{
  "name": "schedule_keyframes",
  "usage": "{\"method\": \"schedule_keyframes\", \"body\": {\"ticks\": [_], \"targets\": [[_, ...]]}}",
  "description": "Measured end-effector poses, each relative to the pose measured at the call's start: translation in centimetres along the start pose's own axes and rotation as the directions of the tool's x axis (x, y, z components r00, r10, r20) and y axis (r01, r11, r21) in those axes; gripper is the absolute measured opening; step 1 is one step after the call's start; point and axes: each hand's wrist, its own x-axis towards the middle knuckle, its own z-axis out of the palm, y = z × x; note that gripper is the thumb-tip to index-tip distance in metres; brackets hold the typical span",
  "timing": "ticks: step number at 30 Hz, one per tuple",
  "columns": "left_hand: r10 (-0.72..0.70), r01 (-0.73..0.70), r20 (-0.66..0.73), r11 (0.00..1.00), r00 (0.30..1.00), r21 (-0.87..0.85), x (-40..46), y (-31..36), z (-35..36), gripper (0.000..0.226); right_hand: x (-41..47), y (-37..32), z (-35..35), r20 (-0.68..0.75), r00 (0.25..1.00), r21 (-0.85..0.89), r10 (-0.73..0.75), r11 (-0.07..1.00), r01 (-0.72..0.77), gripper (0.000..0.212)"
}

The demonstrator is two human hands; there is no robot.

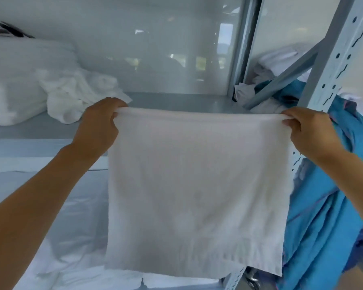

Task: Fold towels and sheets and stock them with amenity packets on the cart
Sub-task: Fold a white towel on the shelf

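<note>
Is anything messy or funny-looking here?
Yes. A crumpled white cloth lies in an unfolded heap on the grey shelf, and blue fabric hangs bunched over the metal rack post. The towel held up by the left hand and right hand hangs straight.

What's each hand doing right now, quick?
Left hand: grips the top left corner of the white towel.
Right hand: pinches the top right corner of the same towel.

Grey metal shelving: a slotted upright post [342, 59] with a diagonal brace [281, 80] stands at right. Behind the grey shelf surface [176, 101], a glossy pale wall panel [134, 49] reflects daylight and blurred bright shapes.
</note>
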Motion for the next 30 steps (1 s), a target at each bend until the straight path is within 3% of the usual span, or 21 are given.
{"method": "schedule_keyframes", "body": {"ticks": [6, 9, 12, 16, 18, 20, 24, 26, 30], "targets": [[-0.017, 0.02, -0.034, 0.996, 0.999, 0.082, 7.1, -2.3, 4.6, 0.047, 8.7, 4.0, 6.7, 0.032, 0.999, 0.056, 0.024, 0.998, -0.026, 0.022], [-0.097, 0.086, 0.08, 0.987, 0.992, 0.134, 9.1, -3.3, 8.1, 0.047, 11.6, 5.9, 11.6, 0.192, 0.98, 0.077, 0.051, 0.995, -0.067, 0.024], [-0.17, 0.127, 0.198, 0.969, 0.965, 0.212, 9.6, -5.2, 11.5, 0.046, 12.8, 7.6, 16.4, 0.391, 0.914, 0.03, 0.108, 0.991, -0.131, 0.027], [-0.278, 0.184, 0.324, 0.939, 0.904, 0.291, 9.8, -7.9, 14.6, 0.045, 13.6, 8.5, 20.4, 0.507, 0.856, -0.009, 0.104, 0.993, -0.115, 0.021], [-0.299, 0.18, 0.373, 0.93, 0.878, 0.321, 9.9, -8.5, 15.4, 0.044, 13.7, 8.7, 21.4, 0.534, 0.837, -0.029, 0.12, 0.992, -0.123, 0.021], [-0.239, 0.098, 0.375, 0.929, 0.896, 0.358, 10.1, -8.7, 15.7, 0.044, 13.7, 8.8, 21.8, 0.53, 0.837, -0.071, 0.136, 0.991, -0.116, 0.021], [-0.138, -0.004, 0.418, 0.947, 0.898, 0.321, 9.9, -8.1, 15.5, 0.038, 13.5, 8.6, 21.7, 0.45, 0.893, -0.151, 0.025, 0.987, 0.049, 0.034], [-0.184, 0.08, 0.428, 0.965, 0.885, 0.249, 9.5, -7.5, 15.1, 0.035, 13.6, 7.8, 20.9, 0.49, 0.87, -0.064, -0.056, 0.993, 0.1, 0.038], [-0.354, 0.252, 0.502, 0.932, 0.789, 0.261, 9.0, -5.0, 13.6, 0.028, 12.4, 4.3, 18.2, 0.61, 0.779, 0.236, -0.143, 0.972, -0.006, 0.035]]}}
